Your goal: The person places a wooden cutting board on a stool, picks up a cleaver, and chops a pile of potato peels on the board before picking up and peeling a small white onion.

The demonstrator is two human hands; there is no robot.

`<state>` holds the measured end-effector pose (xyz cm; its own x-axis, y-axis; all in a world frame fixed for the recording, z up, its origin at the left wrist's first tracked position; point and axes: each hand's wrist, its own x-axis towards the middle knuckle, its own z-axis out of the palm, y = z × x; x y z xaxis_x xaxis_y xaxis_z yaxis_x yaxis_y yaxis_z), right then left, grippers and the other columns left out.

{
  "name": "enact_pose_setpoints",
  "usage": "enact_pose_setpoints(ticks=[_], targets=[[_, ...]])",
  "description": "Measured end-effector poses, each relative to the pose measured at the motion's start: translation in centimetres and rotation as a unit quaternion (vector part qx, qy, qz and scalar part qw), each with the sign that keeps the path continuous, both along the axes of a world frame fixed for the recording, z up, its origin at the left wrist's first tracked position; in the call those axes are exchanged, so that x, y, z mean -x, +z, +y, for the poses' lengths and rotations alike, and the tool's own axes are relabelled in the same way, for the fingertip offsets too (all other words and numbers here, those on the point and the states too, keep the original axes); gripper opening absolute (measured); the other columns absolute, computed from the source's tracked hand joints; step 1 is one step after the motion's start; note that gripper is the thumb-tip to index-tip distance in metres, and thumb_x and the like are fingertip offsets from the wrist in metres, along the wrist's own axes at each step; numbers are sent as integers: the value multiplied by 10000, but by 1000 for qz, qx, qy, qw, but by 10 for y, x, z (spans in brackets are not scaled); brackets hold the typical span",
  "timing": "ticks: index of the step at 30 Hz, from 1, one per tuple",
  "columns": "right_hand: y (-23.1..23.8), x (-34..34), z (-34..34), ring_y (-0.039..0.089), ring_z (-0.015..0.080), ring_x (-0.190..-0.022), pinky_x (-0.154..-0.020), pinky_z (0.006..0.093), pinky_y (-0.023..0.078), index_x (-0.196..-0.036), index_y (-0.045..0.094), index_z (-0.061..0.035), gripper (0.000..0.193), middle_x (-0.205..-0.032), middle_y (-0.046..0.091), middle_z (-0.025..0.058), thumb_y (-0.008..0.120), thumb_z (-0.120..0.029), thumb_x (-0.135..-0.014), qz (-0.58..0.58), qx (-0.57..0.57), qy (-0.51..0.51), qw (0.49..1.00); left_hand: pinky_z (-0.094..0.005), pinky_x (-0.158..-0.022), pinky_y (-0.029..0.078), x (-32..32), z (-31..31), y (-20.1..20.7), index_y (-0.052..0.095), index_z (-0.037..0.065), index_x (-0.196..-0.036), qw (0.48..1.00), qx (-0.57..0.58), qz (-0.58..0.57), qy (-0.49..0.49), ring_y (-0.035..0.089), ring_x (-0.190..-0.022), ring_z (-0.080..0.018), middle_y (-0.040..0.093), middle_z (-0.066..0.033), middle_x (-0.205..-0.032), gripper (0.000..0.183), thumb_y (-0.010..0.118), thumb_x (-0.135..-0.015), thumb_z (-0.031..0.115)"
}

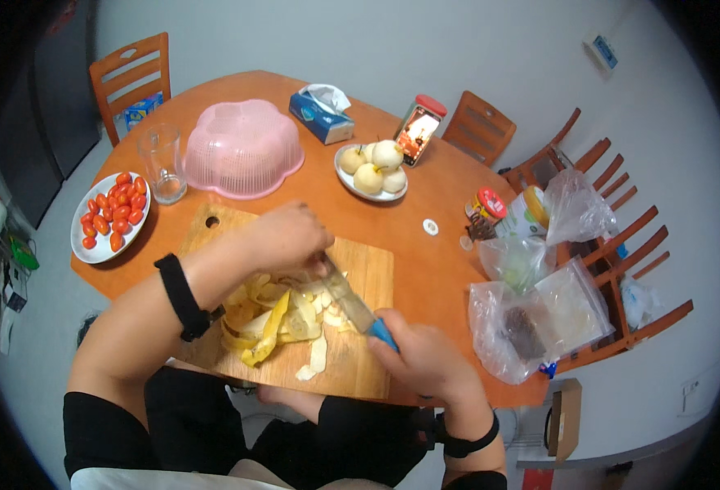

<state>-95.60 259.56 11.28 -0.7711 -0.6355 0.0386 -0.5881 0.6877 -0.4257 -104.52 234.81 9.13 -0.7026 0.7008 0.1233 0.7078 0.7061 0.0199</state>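
Note:
My right hand [429,359] is wrapped round the blue handle of a knife [350,302], whose wide blade points up and left over the wooden cutting board [370,265]. At the far end of the blade my left hand [288,237] is closed, its fingertips by the blade's tip; what they pinch, if anything, is hidden. Below my left forearm lies a heap of yellow banana peels [270,331]. Pale thin peelings [317,357] are scattered beside the heap, partly under the blade.
Left of the board are a plate of cherry tomatoes [85,214] and a glass mug [166,167]. Beyond it stand an upturned pink basket [242,151], a tissue box [321,118], a plate of peeled pears [368,194] and a propped phone [417,135]. Plastic bags [531,327] lie right.

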Motion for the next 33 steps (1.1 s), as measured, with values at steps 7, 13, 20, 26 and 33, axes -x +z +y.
enact_pose_setpoints(ticks=[7,13,20,26,33], targets=[[-34,-10,-11,586,415,-639,-563,483,452,-1061,474,-48,301,-661,593,208,523,-283,-878,-39,-21,-50,998,-385,-843,395,-5,3,-14,618,77,-821,999,45,-27,12,572,-861,-285,624,-89,-828,331,678,-735,391],[-61,-16,5,611,343,-612,-563,401,482,-1136,466,-28,337,-701,601,198,521,-260,-898,-23,58,-88,994,-409,-947,390,-14,-35,2,560,37,-1116,953,-276,61,108,500,-1099,-323,563,-170,-1121,514,706,-710,315],[-62,-13,21,623,385,-766,-649,408,484,-1274,423,-45,452,-828,623,207,532,-265,-895,-133,168,-159,964,-381,-881,456,-34,-66,-29,515,-47,-1187,897,-241,-235,287,587,-997,-351,592,-245,-1098,571,626,-822,378],[-39,-20,11,623,382,-769,-633,395,484,-1282,414,-56,464,-851,627,211,562,-228,-877,-42,190,-141,971,-341,-876,459,-41,-48,-40,547,-51,-1160,870,-312,-337,181,588,-1000,-305,591,-231,-1107,498,606,-844,330],[-24,-20,-8,629,339,-709,-598,383,501,-1258,453,-42,465,-917,641,180,588,-199,-843,89,54,-97,990,-398,-941,407,-75,-34,-39,577,-81,-1096,967,-220,-132,7,508,-1089,-364,560,-236,-1143,632,620,-797,474]])
